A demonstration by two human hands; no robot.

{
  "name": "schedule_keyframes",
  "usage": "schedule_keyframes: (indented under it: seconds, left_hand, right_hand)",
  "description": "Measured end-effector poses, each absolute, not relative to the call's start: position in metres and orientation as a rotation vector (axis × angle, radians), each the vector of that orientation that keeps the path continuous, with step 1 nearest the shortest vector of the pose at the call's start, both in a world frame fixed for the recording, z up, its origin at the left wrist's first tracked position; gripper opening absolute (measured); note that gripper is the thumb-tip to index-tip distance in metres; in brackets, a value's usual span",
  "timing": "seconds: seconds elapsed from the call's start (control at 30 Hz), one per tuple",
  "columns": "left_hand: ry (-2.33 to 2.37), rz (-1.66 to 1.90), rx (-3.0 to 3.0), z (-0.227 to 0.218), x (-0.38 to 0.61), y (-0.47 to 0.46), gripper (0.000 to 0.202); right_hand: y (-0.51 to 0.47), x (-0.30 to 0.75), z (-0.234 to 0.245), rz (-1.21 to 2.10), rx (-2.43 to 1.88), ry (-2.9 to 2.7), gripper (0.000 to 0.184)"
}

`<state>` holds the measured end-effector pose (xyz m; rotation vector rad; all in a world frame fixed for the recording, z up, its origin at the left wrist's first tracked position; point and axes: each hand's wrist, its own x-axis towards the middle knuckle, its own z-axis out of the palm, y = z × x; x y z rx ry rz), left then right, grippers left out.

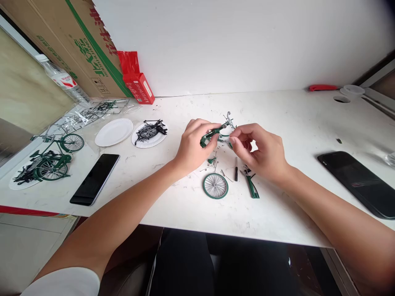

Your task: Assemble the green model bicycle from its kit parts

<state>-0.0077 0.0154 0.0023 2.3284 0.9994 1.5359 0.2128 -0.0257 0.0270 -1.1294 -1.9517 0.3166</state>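
Note:
My left hand (pixel 196 142) grips a dark green model bicycle part (pixel 207 137) between thumb and fingers, above the table. My right hand (pixel 262 150) is close beside it on the right, thumb and forefinger pinched together; whatever lies between them is too small to make out. Behind the hands stand silver handlebars (pixel 228 120) on a green frame, partly hidden. Below lie a small green saddle (pixel 211 160), a spoked wheel with a green tyre (pixel 215 197), a black-handled screwdriver (pixel 236 173), another green part (pixel 253 189) and several tiny metal pieces.
To the left are a black phone (pixel 95 179), an assembled green model bicycle (pixel 54 164), a white plate (pixel 114 132) and a plate holding black parts (pixel 149 133). A red box (pixel 140 88) stands behind. A dark phone-like device (pixel 354 179) lies right.

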Motion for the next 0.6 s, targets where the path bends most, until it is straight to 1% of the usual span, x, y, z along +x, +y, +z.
schedule_keyframes:
  seconds: [0.13, 0.23, 0.6]
  left_hand:
    - [1.004, 1.599, 2.396, 0.008, -0.006, 0.01, 0.021]
    - [0.965, 1.598, 2.415, 0.008, -0.004, 0.008, 0.02]
    - [0.902, 1.567, 2.373, 0.0, 0.001, 0.003, 0.016]
  right_hand:
    - [-0.023, 0.212, 0.028, 0.107, -1.038, -1.921, 0.027]
    - [-0.019, 0.21, 0.028, 0.034, -0.996, -1.92, 0.022]
    - [-0.012, 0.207, 0.02, 0.156, -0.994, -1.886, 0.014]
